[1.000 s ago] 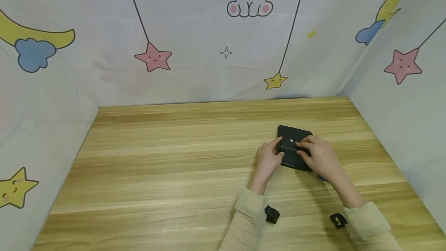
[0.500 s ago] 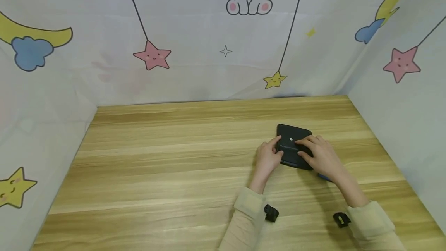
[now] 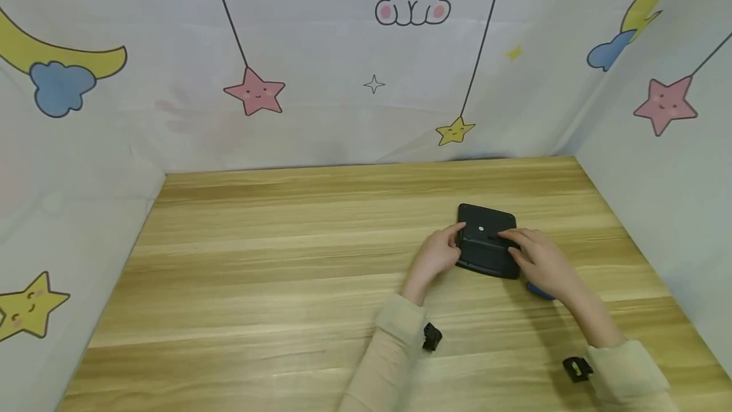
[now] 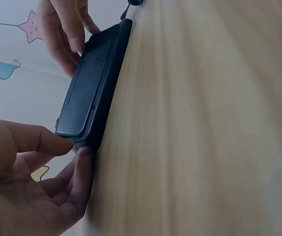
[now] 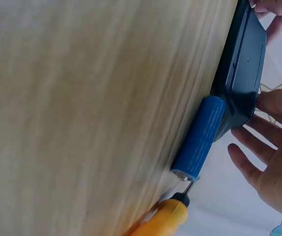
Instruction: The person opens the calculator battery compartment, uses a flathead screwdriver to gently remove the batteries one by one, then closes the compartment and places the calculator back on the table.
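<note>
A black, flat device (image 3: pixel 486 253) with a raised, ridged back and a small pale round spot lies on the wooden table, its make-up like a calculator face down. My left hand (image 3: pixel 438 252) holds its left end; in the left wrist view the thumb and index finger (image 4: pixel 55 143) pinch a corner. At the opposite end my right hand (image 3: pixel 540 259) touches the device, fingers loosely extended over its back and right edge. Beside that end, a blue cylindrical battery (image 5: pixel 200 140) lies close against the device, partly covered by the right hand in the head view.
A screwdriver with a yellow-orange handle (image 5: pixel 163 219) lies past the battery in the right wrist view. Black wrist mounts (image 3: pixel 432 337) show at both cream sleeves. A white cloth (image 3: pixel 320 132) with cartoon prints walls the table (image 3: pixel 257 272) at back and sides.
My right hand has slid rightward across the device, uncovering more of its back. My left forearm has shifted slightly left, and its thumb has drawn back to the device's edge. The device stays put.
</note>
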`<action>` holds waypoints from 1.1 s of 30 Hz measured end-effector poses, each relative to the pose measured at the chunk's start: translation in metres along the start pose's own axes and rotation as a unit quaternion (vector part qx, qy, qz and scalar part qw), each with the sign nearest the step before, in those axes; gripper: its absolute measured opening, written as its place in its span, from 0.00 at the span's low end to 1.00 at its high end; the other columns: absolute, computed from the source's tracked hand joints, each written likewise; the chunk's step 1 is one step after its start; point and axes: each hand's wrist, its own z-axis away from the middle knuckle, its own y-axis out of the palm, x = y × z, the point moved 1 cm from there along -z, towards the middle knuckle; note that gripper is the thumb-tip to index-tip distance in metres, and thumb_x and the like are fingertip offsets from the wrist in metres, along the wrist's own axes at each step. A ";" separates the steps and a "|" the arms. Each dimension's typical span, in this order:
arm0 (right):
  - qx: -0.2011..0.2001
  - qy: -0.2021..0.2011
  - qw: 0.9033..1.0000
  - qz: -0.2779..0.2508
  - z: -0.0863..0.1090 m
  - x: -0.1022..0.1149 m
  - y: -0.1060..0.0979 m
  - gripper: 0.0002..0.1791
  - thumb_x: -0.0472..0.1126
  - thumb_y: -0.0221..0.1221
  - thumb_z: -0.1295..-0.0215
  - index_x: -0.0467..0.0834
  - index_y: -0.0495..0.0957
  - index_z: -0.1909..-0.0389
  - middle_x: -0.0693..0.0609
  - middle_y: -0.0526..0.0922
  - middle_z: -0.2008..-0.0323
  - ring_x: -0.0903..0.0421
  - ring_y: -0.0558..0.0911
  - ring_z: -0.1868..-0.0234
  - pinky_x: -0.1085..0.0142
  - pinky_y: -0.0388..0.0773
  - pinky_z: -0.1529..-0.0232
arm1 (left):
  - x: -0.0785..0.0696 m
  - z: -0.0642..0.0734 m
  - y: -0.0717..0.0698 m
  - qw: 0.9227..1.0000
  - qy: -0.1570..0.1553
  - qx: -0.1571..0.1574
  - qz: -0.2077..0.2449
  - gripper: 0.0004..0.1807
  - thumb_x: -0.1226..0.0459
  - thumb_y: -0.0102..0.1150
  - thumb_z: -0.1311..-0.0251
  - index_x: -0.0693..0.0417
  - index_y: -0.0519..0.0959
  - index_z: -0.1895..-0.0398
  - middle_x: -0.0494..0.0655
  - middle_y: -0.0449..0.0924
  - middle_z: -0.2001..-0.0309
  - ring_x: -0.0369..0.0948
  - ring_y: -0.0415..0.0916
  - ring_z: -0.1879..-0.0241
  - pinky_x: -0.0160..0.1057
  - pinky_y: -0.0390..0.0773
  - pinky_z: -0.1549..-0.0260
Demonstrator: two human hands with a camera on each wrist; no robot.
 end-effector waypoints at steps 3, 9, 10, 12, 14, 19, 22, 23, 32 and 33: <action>-0.007 -0.005 1.000 -0.002 0.002 -0.003 -0.001 0.21 0.28 0.50 0.34 0.37 0.73 0.40 0.35 0.76 0.45 0.36 0.74 0.44 0.42 0.71 0.47 | -0.002 -0.003 -0.003 0.999 0.003 0.012 -0.049 0.35 0.75 0.50 0.43 0.41 0.68 0.32 0.39 0.59 0.85 0.35 0.52 0.86 0.31 0.55 0.84; -0.020 -0.021 1.000 -0.001 0.004 -0.007 -0.004 0.25 0.23 0.46 0.39 0.36 0.72 0.41 0.33 0.75 0.44 0.33 0.72 0.43 0.40 0.69 0.45 | -0.008 -0.008 -0.007 0.989 0.017 0.021 -0.145 0.34 0.73 0.51 0.42 0.38 0.67 0.31 0.46 0.77 0.72 0.40 0.71 0.74 0.31 0.60 0.81; -0.019 -0.023 1.000 0.001 0.004 -0.008 -0.004 0.25 0.23 0.46 0.40 0.36 0.72 0.41 0.33 0.75 0.44 0.33 0.72 0.43 0.40 0.69 0.45 | -0.009 -0.009 -0.008 0.986 0.022 0.021 -0.162 0.35 0.73 0.51 0.42 0.36 0.67 0.31 0.48 0.79 0.66 0.42 0.73 0.70 0.31 0.62 0.80; -0.016 -0.025 1.000 0.003 0.004 -0.009 -0.003 0.26 0.23 0.47 0.41 0.36 0.72 0.40 0.33 0.74 0.44 0.33 0.72 0.44 0.40 0.69 0.46 | -0.011 -0.010 -0.008 0.980 0.031 0.021 -0.197 0.35 0.72 0.52 0.41 0.34 0.66 0.31 0.52 0.79 0.53 0.43 0.74 0.64 0.32 0.64 0.77; -0.011 -0.026 1.000 0.006 0.004 -0.011 -0.003 0.27 0.23 0.48 0.42 0.36 0.71 0.40 0.33 0.74 0.43 0.32 0.72 0.44 0.40 0.70 0.47 | -0.013 -0.011 -0.009 0.968 0.043 0.022 -0.245 0.35 0.71 0.54 0.41 0.33 0.66 0.32 0.52 0.75 0.46 0.43 0.72 0.65 0.32 0.67 0.73; 0.017 -0.013 1.000 0.000 0.002 -0.015 -0.002 0.28 0.23 0.49 0.42 0.36 0.69 0.38 0.33 0.71 0.41 0.32 0.71 0.41 0.39 0.71 0.46 | -0.019 -0.012 -0.009 0.933 0.060 0.021 -0.353 0.33 0.66 0.58 0.39 0.33 0.67 0.32 0.46 0.74 0.45 0.41 0.72 0.53 0.36 0.72 0.58; 0.031 -0.002 1.000 0.001 0.001 -0.016 -0.003 0.29 0.23 0.48 0.42 0.36 0.68 0.37 0.33 0.69 0.39 0.31 0.70 0.40 0.40 0.71 0.47 | -0.022 -0.013 -0.009 0.921 0.058 0.023 -0.385 0.33 0.64 0.59 0.39 0.31 0.66 0.31 0.44 0.73 0.42 0.42 0.71 0.48 0.37 0.72 0.53; 0.034 0.001 0.999 0.003 0.001 -0.016 -0.003 0.29 0.23 0.48 0.42 0.36 0.68 0.36 0.33 0.68 0.39 0.31 0.70 0.40 0.40 0.71 0.47 | -0.024 -0.013 -0.009 0.918 0.057 0.024 -0.393 0.33 0.64 0.59 0.39 0.31 0.65 0.31 0.44 0.72 0.41 0.42 0.71 0.47 0.38 0.72 0.53; 0.036 0.013 0.999 0.021 0.000 -0.014 -0.002 0.30 0.23 0.48 0.42 0.37 0.68 0.36 0.33 0.68 0.38 0.31 0.70 0.41 0.42 0.73 0.50 | -0.031 -0.012 -0.009 0.907 0.050 0.032 -0.417 0.33 0.63 0.58 0.37 0.29 0.63 0.30 0.43 0.72 0.41 0.40 0.70 0.50 0.37 0.72 0.55; 0.035 0.013 0.999 0.024 -0.001 -0.015 -0.002 0.30 0.23 0.49 0.42 0.37 0.68 0.36 0.33 0.68 0.38 0.31 0.71 0.41 0.42 0.73 0.50 | -0.032 -0.013 -0.008 0.907 0.048 0.033 -0.418 0.34 0.64 0.58 0.37 0.28 0.63 0.30 0.43 0.72 0.41 0.40 0.70 0.50 0.36 0.72 0.55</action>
